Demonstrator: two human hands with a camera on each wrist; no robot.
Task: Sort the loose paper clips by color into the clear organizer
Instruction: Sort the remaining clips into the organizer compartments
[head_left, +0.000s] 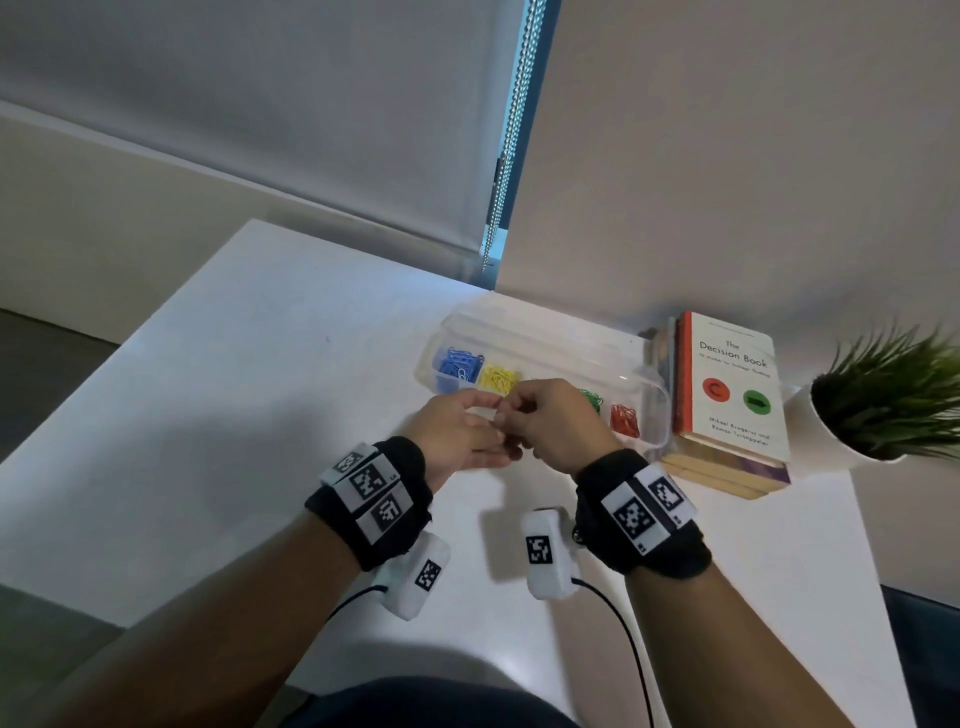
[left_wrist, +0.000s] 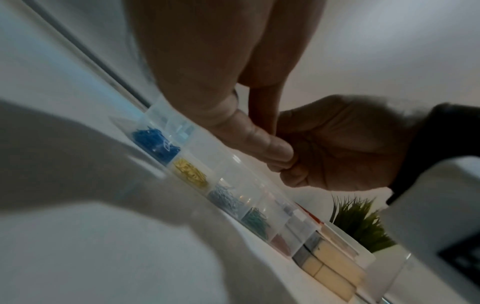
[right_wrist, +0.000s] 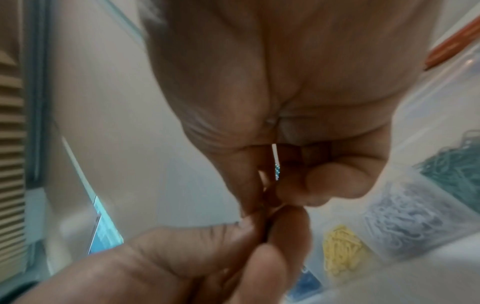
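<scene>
Just above the white tabletop (head_left: 260, 395), the left hand (head_left: 457, 436) and the right hand (head_left: 550, 426) meet fingertip to fingertip, both with fingers curled inward. Each hand's thumb and forefinger are pressed together at the point of contact, as in a pinch; whatever lies between them is hidden, so what they grip cannot be told.

Directly beyond the knuckles sits the clear plastic compartment organizer (head_left: 540, 332), lid open. Its near row holds blue paper clips (head_left: 457, 364) beyond the left hand, yellow paper clips (head_left: 498, 379) next to them, pale silver-grey paper clips (left_wrist: 226, 197) behind the joined fingers, then green paper clips (head_left: 592, 400) and red paper clips (head_left: 623, 418) beyond the right hand.

Right of the right hand, touching the organizer's end, lies a stack of books (head_left: 727, 405); farther right stands a green potted plant in a white pot (head_left: 883, 400).
</scene>
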